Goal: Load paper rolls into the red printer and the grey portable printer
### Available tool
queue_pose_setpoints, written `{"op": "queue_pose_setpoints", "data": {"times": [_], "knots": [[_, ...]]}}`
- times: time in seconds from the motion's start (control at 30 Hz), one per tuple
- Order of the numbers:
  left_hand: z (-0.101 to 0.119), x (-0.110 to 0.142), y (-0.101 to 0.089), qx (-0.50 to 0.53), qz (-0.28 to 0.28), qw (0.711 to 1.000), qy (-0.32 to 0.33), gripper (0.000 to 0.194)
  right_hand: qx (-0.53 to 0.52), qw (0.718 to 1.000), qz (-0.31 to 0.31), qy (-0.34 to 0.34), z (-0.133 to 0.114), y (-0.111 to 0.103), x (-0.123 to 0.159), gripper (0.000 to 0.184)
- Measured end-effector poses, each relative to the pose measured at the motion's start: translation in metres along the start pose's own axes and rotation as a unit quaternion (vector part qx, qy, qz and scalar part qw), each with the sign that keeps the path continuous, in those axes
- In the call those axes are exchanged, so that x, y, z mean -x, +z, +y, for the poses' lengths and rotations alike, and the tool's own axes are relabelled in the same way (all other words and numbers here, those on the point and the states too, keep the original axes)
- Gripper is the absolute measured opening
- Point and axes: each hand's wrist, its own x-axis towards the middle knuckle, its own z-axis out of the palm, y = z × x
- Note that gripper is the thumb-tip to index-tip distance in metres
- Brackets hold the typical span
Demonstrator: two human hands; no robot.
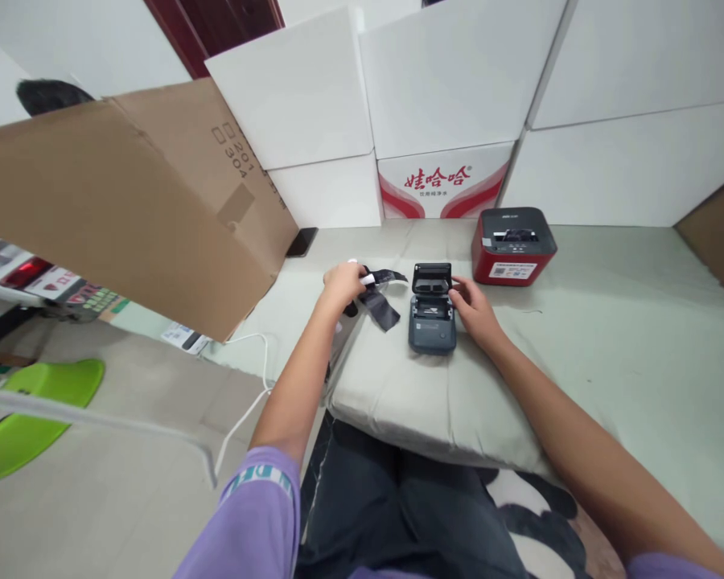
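A small dark label printer (433, 326) lies on the pale green cover with its lid (432, 277) raised and its inner compartment showing. My right hand (474, 310) holds it at the right side, fingers by the lid's hinge. To the left of the printer, my left hand (343, 287) is closed around a small white piece, perhaps a roll's core, near dark strips of ribbon (381, 310). Part of what it holds is hidden behind the fingers. The strips spread over the cover between hand and printer.
A red and black printer (512, 249) stands at the back right. White boxes (446, 88) form a wall behind, and a brown cardboard sheet (150, 201) leans at the left. Beside it are a dark phone (302, 242) and a white cable (244, 418).
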Motion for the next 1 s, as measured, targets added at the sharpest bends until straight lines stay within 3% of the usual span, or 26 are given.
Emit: {"op": "queue_pose_setpoints", "data": {"times": [0.13, 0.3, 0.6, 0.8, 1.0], "knots": [[0.004, 0.025, -0.036, 0.094, 0.057, 0.991, 0.073, 0.033, 0.000, 1.000, 0.010, -0.002, -0.001, 0.001, 0.001, 0.051], [0.015, 0.057, -0.061, 0.304, 0.069, 0.928, 0.204, 0.034, 0.008, 1.000, 0.011, 0.001, -0.005, 0.000, 0.001, 0.050], [0.024, 0.075, -0.042, 0.429, 0.047, 0.860, 0.273, 0.031, 0.003, 1.000, 0.009, 0.001, -0.004, 0.001, 0.000, 0.050], [0.025, 0.070, -0.034, 0.400, 0.050, 0.874, 0.273, 0.032, 0.007, 1.000, 0.013, -0.001, -0.006, 0.000, 0.001, 0.050], [0.046, 0.066, -0.020, 0.396, -0.019, 0.862, 0.315, 0.038, 0.006, 1.000, 0.007, -0.004, -0.006, 0.000, 0.001, 0.050]]}}
